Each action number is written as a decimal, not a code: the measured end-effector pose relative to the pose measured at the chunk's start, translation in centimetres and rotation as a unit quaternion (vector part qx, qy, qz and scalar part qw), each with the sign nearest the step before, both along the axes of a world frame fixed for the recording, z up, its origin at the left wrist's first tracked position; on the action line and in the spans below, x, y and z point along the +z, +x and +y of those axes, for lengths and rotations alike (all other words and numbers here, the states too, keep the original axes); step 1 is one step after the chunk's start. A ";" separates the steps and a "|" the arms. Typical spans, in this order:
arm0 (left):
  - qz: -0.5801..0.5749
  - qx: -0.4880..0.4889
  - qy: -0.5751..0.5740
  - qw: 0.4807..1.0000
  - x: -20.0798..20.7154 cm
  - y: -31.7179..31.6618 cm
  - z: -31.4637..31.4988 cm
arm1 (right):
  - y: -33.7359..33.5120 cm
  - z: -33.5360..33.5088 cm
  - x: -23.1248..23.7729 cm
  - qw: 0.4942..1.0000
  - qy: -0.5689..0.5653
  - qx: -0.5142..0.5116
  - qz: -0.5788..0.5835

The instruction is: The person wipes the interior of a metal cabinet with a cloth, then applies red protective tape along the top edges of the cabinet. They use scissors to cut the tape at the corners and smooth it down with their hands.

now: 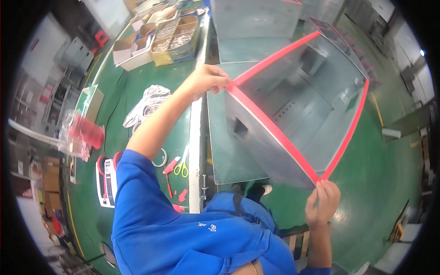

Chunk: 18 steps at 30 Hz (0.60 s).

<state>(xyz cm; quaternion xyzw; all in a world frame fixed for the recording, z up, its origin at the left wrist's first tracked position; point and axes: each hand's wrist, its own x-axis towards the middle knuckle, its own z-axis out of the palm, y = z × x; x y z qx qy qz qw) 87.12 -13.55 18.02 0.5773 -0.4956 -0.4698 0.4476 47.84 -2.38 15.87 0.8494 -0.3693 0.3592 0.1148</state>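
A large open grey metal box [266,149] stands tilted in front of me, its rim edged with red tape [275,126]. My left hand [211,81] grips the rim's left corner, thumb and fingers pressed together at the tape. At the near corner, my right hand [323,201] has its fingers curled up against the rim where two taped edges meet. Cutouts and a row of small holes show inside the box. Below its left side is a flat grey surface [229,160].
On the green bench to the left are a bundled white cloth [147,106], green-handled scissors [182,168], a red-and-white tape dispenser [107,183] and red scraps [183,195]. Bins of small metal parts [176,43] sit farther back. Another grey box [254,25] stands beyond mine.
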 end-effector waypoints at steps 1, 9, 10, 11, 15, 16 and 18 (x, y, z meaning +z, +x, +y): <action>-0.001 0.006 0.007 1.000 0.0 -0.1 -0.2 | 0.0 0.0 0.2 1.000 0.003 0.000 0.011; 0.056 0.017 0.033 0.998 -0.5 0.1 -0.1 | 0.1 0.0 -0.2 1.000 0.002 -0.008 0.014; 0.048 0.020 0.037 0.998 -0.4 0.0 -0.1 | 0.1 0.1 -0.2 1.000 0.004 -0.011 0.015; 0.039 0.022 0.040 0.998 -0.4 -0.1 -0.1 | 0.1 0.1 -0.2 1.000 0.006 -0.014 0.016; 0.059 0.007 0.008 0.998 -0.7 -0.1 -0.1 | 0.2 0.2 -0.2 1.000 0.009 -0.016 0.019; 0.055 0.010 0.010 0.998 -0.7 -0.1 -0.1 | 0.2 0.2 -0.2 1.000 0.008 -0.016 0.020; 0.052 0.014 0.013 0.998 -0.8 -0.1 0.0 | 0.2 0.2 -0.2 1.000 0.009 -0.016 0.023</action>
